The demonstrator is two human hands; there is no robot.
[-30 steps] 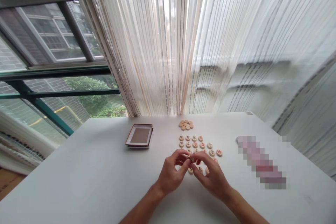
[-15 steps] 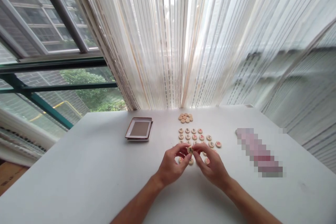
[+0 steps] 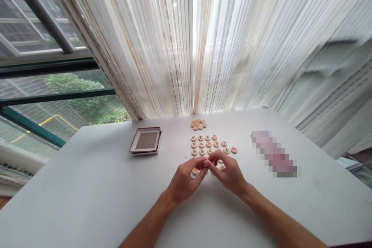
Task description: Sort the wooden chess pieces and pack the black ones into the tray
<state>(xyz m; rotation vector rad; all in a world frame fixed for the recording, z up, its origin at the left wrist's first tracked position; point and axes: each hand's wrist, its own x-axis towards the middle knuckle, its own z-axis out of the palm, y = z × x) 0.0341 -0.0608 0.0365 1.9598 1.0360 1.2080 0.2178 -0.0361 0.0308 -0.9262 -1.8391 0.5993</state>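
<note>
My left hand (image 3: 186, 178) and my right hand (image 3: 228, 172) meet fingertip to fingertip just above the white table (image 3: 87, 186). Their fingers are curled in a pinch around a small round wooden game piece that is mostly hidden between them. Rows of similar round pieces with red and black characters (image 3: 212, 144) lie face up just beyond the hands. One more such piece (image 3: 195, 171) lies under my left fingers. A small cluster of blank-side pieces (image 3: 198, 124) sits farther back near the curtain.
An open shallow box with a dark rim (image 3: 145, 140) lies to the left of the pieces. A blurred pink oblong object (image 3: 274, 153) lies to the right. Striped sheer curtains (image 3: 203, 38) hang behind the table; a window (image 3: 43, 66) is at left.
The view has shifted, so the table and pieces sit higher and further left. The piece shown face-on between my fingertips half a second ago is now covered by my fingers.
</note>
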